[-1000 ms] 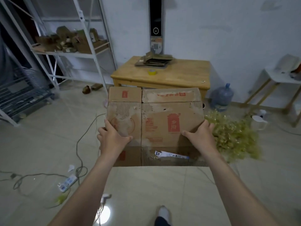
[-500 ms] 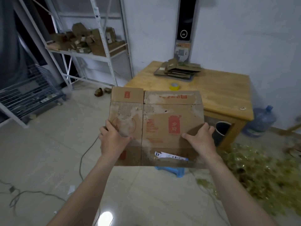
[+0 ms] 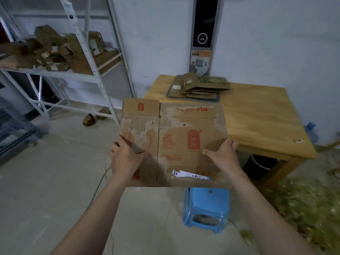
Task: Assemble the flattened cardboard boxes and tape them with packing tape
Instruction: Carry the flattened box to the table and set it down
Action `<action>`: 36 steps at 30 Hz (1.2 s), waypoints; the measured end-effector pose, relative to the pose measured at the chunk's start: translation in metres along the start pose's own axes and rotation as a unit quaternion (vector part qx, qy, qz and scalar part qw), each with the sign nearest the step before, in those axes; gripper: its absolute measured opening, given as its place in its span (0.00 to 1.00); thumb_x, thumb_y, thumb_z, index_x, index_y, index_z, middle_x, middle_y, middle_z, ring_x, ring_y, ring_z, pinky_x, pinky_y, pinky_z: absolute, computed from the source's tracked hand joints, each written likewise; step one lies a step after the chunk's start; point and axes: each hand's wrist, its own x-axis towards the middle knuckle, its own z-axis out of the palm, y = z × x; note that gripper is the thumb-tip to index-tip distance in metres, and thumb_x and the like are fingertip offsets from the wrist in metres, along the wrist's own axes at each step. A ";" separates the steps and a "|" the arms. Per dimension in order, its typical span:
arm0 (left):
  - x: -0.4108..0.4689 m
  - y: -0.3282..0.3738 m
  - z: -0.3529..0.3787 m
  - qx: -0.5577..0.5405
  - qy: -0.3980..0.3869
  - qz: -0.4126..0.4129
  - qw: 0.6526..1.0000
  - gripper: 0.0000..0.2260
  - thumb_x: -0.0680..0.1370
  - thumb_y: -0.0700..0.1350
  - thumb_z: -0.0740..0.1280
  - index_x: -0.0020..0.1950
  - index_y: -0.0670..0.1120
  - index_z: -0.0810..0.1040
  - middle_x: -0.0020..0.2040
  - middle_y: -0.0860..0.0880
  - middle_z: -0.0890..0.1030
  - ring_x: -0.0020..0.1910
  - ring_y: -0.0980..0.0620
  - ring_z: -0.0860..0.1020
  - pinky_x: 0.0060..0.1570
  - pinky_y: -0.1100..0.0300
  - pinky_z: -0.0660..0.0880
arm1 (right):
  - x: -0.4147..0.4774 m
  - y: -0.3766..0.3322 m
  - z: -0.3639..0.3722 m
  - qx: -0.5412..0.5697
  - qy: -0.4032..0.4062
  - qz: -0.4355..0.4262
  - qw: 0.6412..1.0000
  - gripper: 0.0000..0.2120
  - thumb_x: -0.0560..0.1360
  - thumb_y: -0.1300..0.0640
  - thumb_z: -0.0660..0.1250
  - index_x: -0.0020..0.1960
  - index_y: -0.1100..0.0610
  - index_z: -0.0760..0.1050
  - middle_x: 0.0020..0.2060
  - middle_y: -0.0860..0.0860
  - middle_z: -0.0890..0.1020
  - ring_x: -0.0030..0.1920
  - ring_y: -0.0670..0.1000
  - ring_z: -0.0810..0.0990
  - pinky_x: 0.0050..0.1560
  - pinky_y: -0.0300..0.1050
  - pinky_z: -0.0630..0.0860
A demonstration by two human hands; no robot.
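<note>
I hold a flattened cardboard box upright in the air in front of me; it is brown with red print and torn paper patches. My left hand grips its left edge, thumb on the near face. My right hand grips its right edge, thumb lying across the front. A stack of flattened boxes lies at the back of the wooden table. No roll of tape shows; the held box hides part of the table.
A blue plastic stool stands on the floor just under the box. A dark bin sits under the table. A white metal shelf with cardboard scraps stands at the left. Green-yellow debris covers the floor at right. A cable runs across the tiles.
I have walked closer to the table while carrying the box; the table, stack and shelf look larger, and the blue stool has come into full view. Both hands keep their grip.
</note>
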 end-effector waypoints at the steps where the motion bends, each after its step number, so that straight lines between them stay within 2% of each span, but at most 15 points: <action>1: 0.022 0.006 0.004 0.001 -0.008 0.001 1.000 0.55 0.69 0.57 0.81 0.81 0.38 0.50 0.74 0.33 0.63 0.74 0.32 0.62 0.70 0.40 0.65 | 0.017 -0.008 0.006 0.004 0.003 0.004 1.000 0.50 0.69 0.44 0.80 0.77 0.60 0.55 0.75 0.56 0.58 0.70 0.61 0.72 0.61 0.56 0.75; 5: 0.108 0.026 0.030 -0.008 -0.034 0.012 0.999 0.55 0.69 0.56 0.81 0.81 0.39 0.50 0.74 0.33 0.63 0.74 0.32 0.61 0.70 0.39 0.66 | 0.089 -0.031 0.032 0.018 0.008 0.017 1.000 0.50 0.69 0.45 0.81 0.77 0.61 0.55 0.76 0.56 0.58 0.72 0.61 0.69 0.62 0.55 0.73; 13: 0.291 0.084 0.101 -0.016 -0.064 0.021 0.998 0.51 0.70 0.55 0.80 0.80 0.40 0.52 0.74 0.32 0.61 0.74 0.30 0.61 0.72 0.38 0.64 | 0.270 -0.065 0.092 0.018 0.012 0.038 0.999 0.49 0.67 0.46 0.82 0.74 0.65 0.58 0.71 0.59 0.62 0.65 0.62 0.74 0.58 0.50 0.74; 16: 0.356 0.114 0.121 -0.008 -0.071 0.011 0.997 0.53 0.71 0.54 0.80 0.82 0.39 0.48 0.76 0.33 0.59 0.75 0.30 0.59 0.74 0.39 0.63 | 0.338 -0.083 0.107 0.032 -0.001 0.052 0.998 0.49 0.66 0.47 0.82 0.74 0.65 0.58 0.70 0.58 0.62 0.64 0.61 0.74 0.59 0.53 0.77; 18: 0.395 0.131 0.134 -0.007 -0.080 0.013 0.997 0.53 0.71 0.54 0.80 0.82 0.39 0.48 0.77 0.33 0.58 0.76 0.31 0.59 0.73 0.41 0.62 | 0.379 -0.095 0.113 0.027 -0.002 0.060 0.998 0.49 0.66 0.47 0.82 0.74 0.65 0.58 0.70 0.59 0.62 0.65 0.60 0.73 0.55 0.48 0.73; 20: 0.429 0.145 0.148 -0.008 -0.085 0.013 0.996 0.53 0.71 0.54 0.80 0.82 0.40 0.48 0.77 0.33 0.58 0.76 0.30 0.59 0.73 0.41 0.62 | 0.413 -0.103 0.117 0.024 -0.001 0.067 0.997 0.49 0.66 0.46 0.82 0.73 0.65 0.58 0.70 0.59 0.63 0.65 0.61 0.73 0.54 0.47 0.71; 25: 0.491 0.180 0.195 0.001 -0.114 0.011 0.993 0.54 0.71 0.54 0.80 0.83 0.43 0.46 0.76 0.35 0.57 0.75 0.31 0.59 0.69 0.38 0.66 | 0.476 -0.104 0.118 0.024 0.009 0.094 0.995 0.44 0.65 0.45 0.82 0.68 0.63 0.61 0.67 0.56 0.64 0.63 0.60 0.75 0.56 0.50 0.74; 30: 0.545 0.223 0.254 0.032 -0.164 0.032 0.985 0.53 0.72 0.56 0.79 0.83 0.45 0.45 0.75 0.37 0.58 0.72 0.30 0.61 0.65 0.37 0.69 | 0.528 -0.090 0.108 0.018 0.030 0.141 0.989 0.44 0.67 0.45 0.81 0.69 0.63 0.61 0.67 0.58 0.64 0.64 0.64 0.74 0.62 0.62 0.75; 36: 0.595 0.291 0.324 0.050 -0.232 0.056 0.970 0.53 0.72 0.55 0.79 0.83 0.46 0.45 0.77 0.39 0.55 0.75 0.32 0.58 0.68 0.34 0.69 | 0.579 -0.072 0.087 -0.015 0.070 0.206 0.976 0.44 0.70 0.47 0.80 0.71 0.65 0.58 0.68 0.61 0.62 0.62 0.68 0.75 0.59 0.63 0.77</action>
